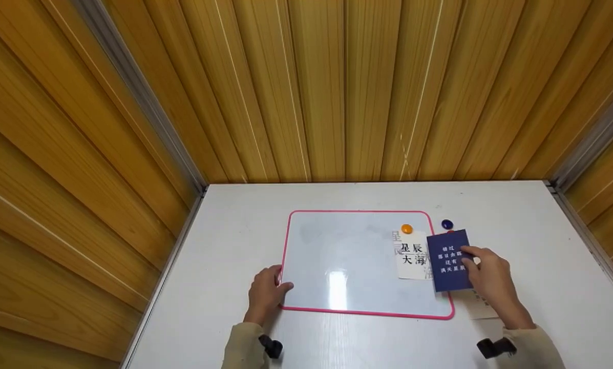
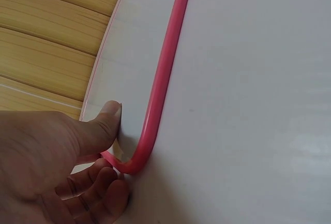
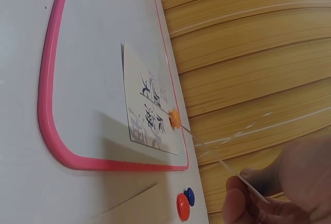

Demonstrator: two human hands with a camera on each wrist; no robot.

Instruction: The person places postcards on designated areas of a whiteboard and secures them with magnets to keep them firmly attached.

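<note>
A whiteboard (image 1: 337, 256) with a pink rim lies on the white table. My left hand (image 1: 266, 292) holds its left edge near the front corner, thumb on top and fingers beneath, as the left wrist view (image 2: 103, 146) shows. Between thumb and fingers my right hand (image 1: 490, 274) pinches a dark blue card (image 1: 447, 274) with white characters. That card is raised over the board's right edge; in the right wrist view the card (image 3: 222, 163) appears edge-on. A white card (image 1: 411, 266) with black characters lies on the board, an orange round magnet (image 1: 407, 229) at its top.
Right of the board lie a blue magnet (image 1: 447, 224) and a red magnet (image 3: 183, 207). Another pale card (image 1: 483, 307) lies on the table (image 1: 224, 220), partly hidden beneath my right hand. Wood-patterned walls (image 1: 326, 92) stand behind and at the sides.
</note>
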